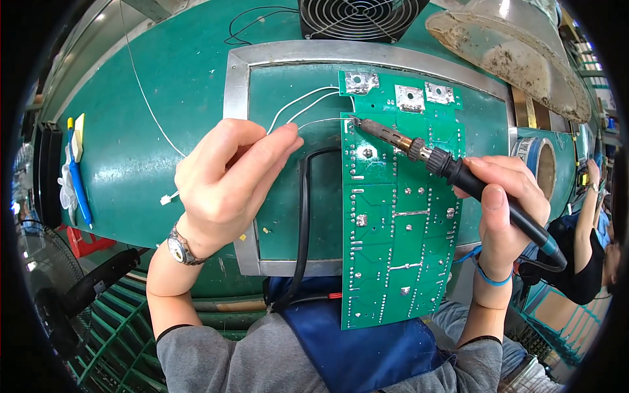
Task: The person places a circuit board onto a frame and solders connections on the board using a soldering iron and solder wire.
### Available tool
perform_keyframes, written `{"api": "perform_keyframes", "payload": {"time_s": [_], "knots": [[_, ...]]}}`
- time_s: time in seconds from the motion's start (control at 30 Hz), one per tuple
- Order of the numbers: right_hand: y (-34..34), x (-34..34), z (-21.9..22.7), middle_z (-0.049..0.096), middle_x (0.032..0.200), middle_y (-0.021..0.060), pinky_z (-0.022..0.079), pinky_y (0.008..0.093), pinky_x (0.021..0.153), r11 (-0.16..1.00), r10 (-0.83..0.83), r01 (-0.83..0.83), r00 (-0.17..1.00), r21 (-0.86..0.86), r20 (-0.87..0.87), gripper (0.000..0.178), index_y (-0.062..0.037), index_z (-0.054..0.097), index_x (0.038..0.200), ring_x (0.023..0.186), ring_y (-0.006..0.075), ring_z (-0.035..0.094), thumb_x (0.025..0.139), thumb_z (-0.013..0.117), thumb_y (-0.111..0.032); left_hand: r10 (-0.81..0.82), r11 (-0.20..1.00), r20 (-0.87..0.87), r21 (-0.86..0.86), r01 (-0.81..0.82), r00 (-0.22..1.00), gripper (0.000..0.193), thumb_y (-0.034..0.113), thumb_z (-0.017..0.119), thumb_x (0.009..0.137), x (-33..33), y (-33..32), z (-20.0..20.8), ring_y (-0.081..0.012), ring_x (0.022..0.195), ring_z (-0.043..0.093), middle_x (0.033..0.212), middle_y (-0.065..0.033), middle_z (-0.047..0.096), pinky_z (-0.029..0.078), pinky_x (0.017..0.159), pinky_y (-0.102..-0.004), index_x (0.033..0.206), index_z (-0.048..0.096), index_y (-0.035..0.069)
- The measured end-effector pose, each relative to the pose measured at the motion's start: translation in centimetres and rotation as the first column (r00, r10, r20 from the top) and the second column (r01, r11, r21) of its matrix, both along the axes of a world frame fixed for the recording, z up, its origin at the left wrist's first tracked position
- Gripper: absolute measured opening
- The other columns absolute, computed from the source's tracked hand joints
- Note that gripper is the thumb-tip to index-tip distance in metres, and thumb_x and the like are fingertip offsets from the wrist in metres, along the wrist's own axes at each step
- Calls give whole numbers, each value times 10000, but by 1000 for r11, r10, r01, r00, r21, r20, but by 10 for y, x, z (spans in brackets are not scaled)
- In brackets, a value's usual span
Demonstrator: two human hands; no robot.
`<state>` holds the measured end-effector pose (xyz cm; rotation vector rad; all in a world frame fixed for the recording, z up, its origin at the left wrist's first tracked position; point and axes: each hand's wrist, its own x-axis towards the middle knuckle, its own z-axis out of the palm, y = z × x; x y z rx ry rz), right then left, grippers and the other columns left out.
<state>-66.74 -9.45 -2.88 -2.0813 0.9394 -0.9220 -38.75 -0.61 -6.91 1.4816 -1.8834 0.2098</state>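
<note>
A long green circuit board (377,255) lies solder side up over a metal frame, its near end jutting past the table edge toward my lap. My right hand (508,203) grips a soldering iron (458,171) by its black handle. The iron's tip rests at the board's upper left edge. Between thumb and fingertips, my left hand (229,173) pinches a thin solder wire (321,120) whose end meets the iron's tip. White leads (298,101) run from the board's top left to behind that hand. A small white connector (168,198) pokes out beside the left wrist.
A black fan (362,16) stands at the back, with a dirty pale hood (511,52) at the far right. The metal frame (237,85) lies on the green table (137,131). Pens (78,183) lie left, a roll (540,164) right. Another person (583,242) works farther right.
</note>
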Motion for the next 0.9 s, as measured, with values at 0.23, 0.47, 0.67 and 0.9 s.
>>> {"api": "perform_keyframes", "payload": {"time_s": [0.23,0.47,0.67,0.9], "knots": [[-6,-4,1,702,895,154,545,320,721,982,125,-128,992,-136,-35,196,1,712,943,792,235,673,766,673,-74,1,999,13,-42,0,1000,308,-5,810,618,-2,1,2,-138,537,505,717,-28,526,381,433,-266,910,720,36],[-4,-3,6,706,886,150,548,320,716,973,149,-162,985,-166,-85,189,-3,707,944,798,242,675,768,682,-70,-13,999,106,-34,17,994,295,-10,806,625,-5,-2,3,-136,535,504,704,-23,524,377,425,-265,905,721,29],[-4,-2,6,705,898,156,555,327,708,969,173,-184,982,-162,-79,192,2,703,949,797,245,677,769,699,-64,15,998,118,-61,-8,993,305,-10,805,620,-6,-1,3,-132,537,505,713,-24,533,379,422,-259,911,720,20],[-3,-3,7,702,912,164,561,331,722,964,191,-201,979,-172,-73,198,15,698,956,813,250,678,766,702,-39,-36,997,135,-60,44,990,303,-14,804,620,-8,-5,3,-131,545,515,722,-27,540,381,422,-256,910,720,17]]}}
